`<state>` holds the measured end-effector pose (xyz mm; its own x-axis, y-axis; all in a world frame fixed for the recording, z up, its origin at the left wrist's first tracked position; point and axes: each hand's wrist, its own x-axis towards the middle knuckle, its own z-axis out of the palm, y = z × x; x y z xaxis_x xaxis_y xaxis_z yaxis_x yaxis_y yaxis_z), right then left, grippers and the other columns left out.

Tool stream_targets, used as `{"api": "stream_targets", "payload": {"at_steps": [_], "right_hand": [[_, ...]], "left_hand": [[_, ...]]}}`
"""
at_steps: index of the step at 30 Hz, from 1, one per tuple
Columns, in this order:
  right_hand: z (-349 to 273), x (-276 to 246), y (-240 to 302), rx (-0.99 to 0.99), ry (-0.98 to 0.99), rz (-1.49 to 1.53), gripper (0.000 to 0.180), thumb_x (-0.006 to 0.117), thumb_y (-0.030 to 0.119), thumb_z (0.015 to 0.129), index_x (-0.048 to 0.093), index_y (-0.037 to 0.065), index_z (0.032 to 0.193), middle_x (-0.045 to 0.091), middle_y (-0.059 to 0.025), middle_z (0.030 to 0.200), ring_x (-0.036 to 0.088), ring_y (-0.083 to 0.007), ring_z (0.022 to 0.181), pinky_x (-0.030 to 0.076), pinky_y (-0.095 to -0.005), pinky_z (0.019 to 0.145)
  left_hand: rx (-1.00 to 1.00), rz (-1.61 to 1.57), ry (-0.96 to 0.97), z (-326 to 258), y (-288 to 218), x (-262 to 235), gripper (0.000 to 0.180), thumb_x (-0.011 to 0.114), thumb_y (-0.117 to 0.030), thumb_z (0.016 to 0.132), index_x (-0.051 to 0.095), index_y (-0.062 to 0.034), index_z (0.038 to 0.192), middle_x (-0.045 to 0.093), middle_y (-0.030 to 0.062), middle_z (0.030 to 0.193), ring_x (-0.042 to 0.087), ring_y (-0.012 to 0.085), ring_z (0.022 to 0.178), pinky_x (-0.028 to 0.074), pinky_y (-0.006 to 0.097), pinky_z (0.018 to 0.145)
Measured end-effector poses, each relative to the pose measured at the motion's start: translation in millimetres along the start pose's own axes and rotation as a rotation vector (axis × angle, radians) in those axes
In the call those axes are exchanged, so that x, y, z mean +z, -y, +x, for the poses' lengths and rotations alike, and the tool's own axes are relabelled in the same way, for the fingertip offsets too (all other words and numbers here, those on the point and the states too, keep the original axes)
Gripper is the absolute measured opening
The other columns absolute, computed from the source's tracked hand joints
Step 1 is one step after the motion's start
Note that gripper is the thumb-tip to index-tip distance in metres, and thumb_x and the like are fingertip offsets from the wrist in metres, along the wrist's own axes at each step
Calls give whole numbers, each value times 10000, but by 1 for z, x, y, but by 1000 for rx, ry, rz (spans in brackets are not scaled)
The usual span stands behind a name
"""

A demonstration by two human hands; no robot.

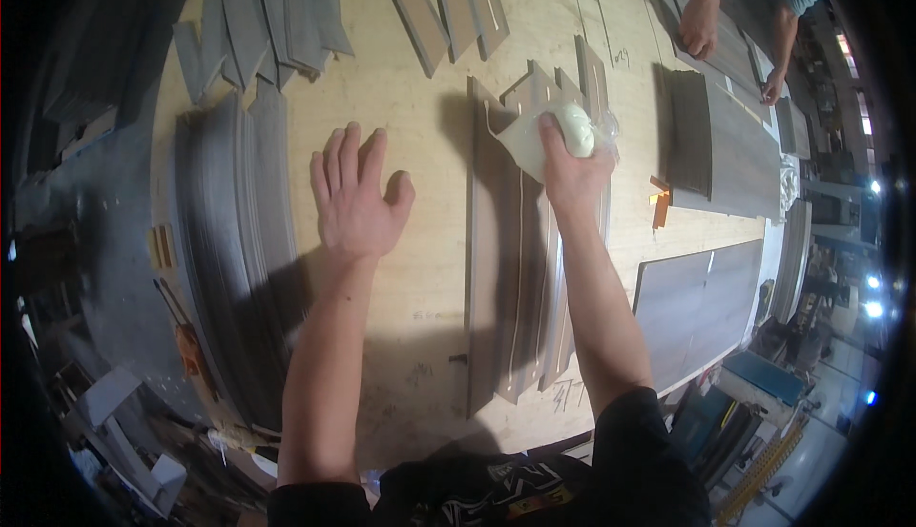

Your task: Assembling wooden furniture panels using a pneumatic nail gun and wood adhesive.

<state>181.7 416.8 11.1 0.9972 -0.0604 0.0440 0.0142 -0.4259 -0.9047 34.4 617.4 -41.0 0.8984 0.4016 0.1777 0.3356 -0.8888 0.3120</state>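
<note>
Squeezed in my right hand (580, 179) is a soft, pale plastic glue bag (522, 145), its narrow tip pointing to the far left end of the nearest strip. Beneath it lie several long grey-brown wooden strips (489, 289), side by side with slanted ends. Thin light beads of glue (516, 308) run lengthwise on some of them; the bag and my forearm hide part of the others. My left hand (358, 205) rests on the pale plywood table (410, 279) with its fingers spread, holding nothing, to the left of the strips.
Stacked long grey strips (215, 231) stand on the left. Short slanted pieces (258, 17) lie at the far left, others (439, 12) at far centre. Grey panels (725, 145) are stacked on the right, with a flat panel (697, 293) nearer. Another person's hand (698, 29) works at far right.
</note>
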Motion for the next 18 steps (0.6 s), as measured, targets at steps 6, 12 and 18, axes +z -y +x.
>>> {"api": "stream_targets", "payload": {"at_steps": [6,12,18], "right_hand": [[-50,-36,2,49,55,-68,325,835,267,834,746,5,1004,742,-83,924,702,-184,857,556,-350,801],[-113,-69,4,209,137,-60,355,839,255,824,727,2,1046,735,-91,951,696,-182,877,559,-353,802],[-177,-99,-18,270,99,-47,402,876,263,768,688,18,1025,713,-81,952,683,-183,864,557,-358,783]], "left_hand": [[11,11,-10,0,0,4,616,652,-335,923,514,-134,1488,414,146,1567,329,318,1492,194,533,1256],[10,35,-18,-2,4,8,615,643,-349,938,504,-150,1503,418,134,1566,329,308,1494,196,529,1256],[17,47,-23,-4,4,15,607,627,-376,956,498,-165,1511,414,131,1573,321,297,1502,190,520,1262]]}}
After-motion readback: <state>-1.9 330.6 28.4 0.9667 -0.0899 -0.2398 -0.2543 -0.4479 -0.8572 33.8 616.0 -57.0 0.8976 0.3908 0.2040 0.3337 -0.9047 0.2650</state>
